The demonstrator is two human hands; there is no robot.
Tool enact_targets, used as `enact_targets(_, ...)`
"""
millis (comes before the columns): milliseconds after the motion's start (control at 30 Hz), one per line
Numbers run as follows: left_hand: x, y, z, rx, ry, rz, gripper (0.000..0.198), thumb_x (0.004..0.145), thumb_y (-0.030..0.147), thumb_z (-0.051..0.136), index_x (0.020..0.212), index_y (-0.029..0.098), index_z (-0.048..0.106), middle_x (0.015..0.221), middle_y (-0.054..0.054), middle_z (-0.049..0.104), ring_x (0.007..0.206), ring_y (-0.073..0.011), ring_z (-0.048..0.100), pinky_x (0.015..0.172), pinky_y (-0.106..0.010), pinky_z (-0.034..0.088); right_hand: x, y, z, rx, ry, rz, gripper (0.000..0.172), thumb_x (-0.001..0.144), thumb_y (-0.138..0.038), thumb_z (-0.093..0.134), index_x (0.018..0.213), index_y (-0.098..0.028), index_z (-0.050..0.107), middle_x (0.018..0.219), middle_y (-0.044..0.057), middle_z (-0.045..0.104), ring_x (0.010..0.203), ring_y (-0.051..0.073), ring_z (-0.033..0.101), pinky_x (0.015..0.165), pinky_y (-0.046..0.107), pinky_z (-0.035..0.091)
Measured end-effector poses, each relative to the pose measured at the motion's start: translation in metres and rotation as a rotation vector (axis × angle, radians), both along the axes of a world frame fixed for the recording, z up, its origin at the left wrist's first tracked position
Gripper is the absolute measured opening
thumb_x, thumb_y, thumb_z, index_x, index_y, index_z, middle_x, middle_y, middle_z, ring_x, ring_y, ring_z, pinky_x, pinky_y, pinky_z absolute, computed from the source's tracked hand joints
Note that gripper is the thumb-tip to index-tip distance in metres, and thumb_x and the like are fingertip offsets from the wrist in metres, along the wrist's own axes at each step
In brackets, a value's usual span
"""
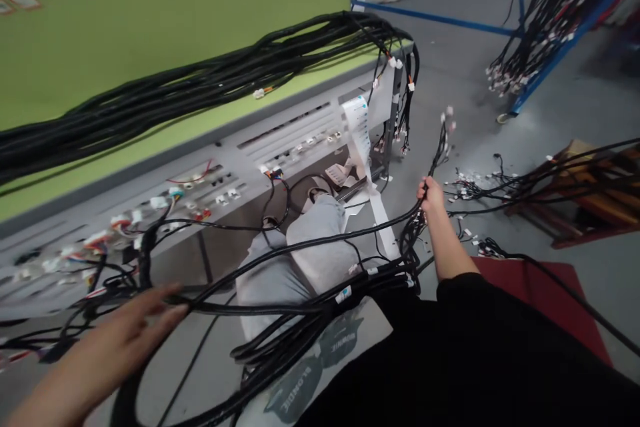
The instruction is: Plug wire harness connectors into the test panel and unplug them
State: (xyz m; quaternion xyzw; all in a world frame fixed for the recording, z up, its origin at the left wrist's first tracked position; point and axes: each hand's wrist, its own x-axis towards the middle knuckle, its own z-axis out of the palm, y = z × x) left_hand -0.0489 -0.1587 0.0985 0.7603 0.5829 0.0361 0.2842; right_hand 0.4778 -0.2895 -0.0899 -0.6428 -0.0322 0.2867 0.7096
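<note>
My right hand (433, 199) is closed in a fist around a black wire harness (350, 235), out to the right of my lap. Above that fist, the harness ends stick up with small white connectors (447, 117). At the lower left, my left hand (145, 327) has its fingers and thumb around black cable where several strands meet. The harness stretches between both hands, over my grey trousers. More black cables (295, 337) lie looped across my lap, with a white-and-blue tag (344, 294) on one.
A green-topped bench (150, 33) carries a long bundle of black cables (210, 80). Its front panel (310, 127) holds connector sockets, and a strip of labels (357, 127) hangs there. Right are a wooden stand (590, 193) with cables, a red surface (545, 280) and a blue rack (560, 60).
</note>
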Motion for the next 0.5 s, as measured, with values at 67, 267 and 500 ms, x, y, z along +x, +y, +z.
enact_targets(67, 0.032, 0.013, 0.021, 0.177, 0.041, -0.143, 0.038, 0.071, 0.053, 0.058, 0.106, 0.038, 0.062, 0.095, 0.006, 0.067, 0.083, -0.0222, 0.061, 0.079, -0.038, 0.047, -0.011, 0.007, 0.03, 0.164, -0.048, 0.038, 0.018, 0.082, -0.039, 0.05, 0.083, -0.022, 0.046, 0.057, -0.008, 0.046, 0.038, 0.003, 0.036, 0.034, 0.015, 0.028)
enact_targets(267, 0.204, -0.009, 0.062, 0.192, -0.167, -0.653, 0.023, 0.078, 0.025, 0.054, 0.095, 0.016, 0.067, 0.097, -0.004, 0.068, 0.086, -0.0176, 0.061, 0.078, -0.03, 0.045, -0.074, -0.013, 0.107, 0.355, -0.36, 0.271, 0.021, 0.077, -0.039, 0.056, 0.091, -0.025, 0.049, 0.063, -0.006, 0.051, 0.042, 0.004, 0.041, 0.038, 0.016, 0.029)
enact_targets(500, 0.311, -0.055, 0.072, 0.224, -0.671, -0.623, 0.051, 0.081, 0.03, 0.039, 0.112, -0.01, 0.046, 0.099, -0.011, 0.063, 0.076, -0.012, 0.063, 0.059, -0.018, 0.036, -0.118, -0.045, 0.12, 0.081, -0.741, 0.37, 0.013, 0.083, -0.032, 0.052, 0.095, -0.026, 0.05, 0.069, -0.002, 0.054, 0.056, 0.011, 0.052, 0.057, 0.024, 0.042)
